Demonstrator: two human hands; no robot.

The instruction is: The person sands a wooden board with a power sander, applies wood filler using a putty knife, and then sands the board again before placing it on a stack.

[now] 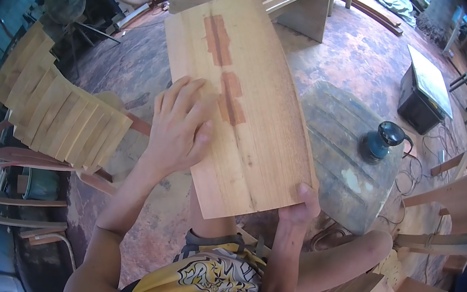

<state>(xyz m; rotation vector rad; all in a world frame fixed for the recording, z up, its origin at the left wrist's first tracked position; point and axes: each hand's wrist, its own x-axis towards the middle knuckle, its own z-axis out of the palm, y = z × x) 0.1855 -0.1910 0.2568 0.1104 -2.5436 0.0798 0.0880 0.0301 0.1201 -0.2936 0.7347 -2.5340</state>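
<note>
Wooden board in both hands

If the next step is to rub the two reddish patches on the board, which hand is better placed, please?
Probably the left hand: it lies on the face of the board, beside the lower reddish patch. The right hand grips the near corner, so it seems better for steadying.

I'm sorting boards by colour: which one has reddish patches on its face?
The board gripped by the right hand, left hand on its face: reddish patches follow its dark streak; none show on the stacked planks at left.
</note>
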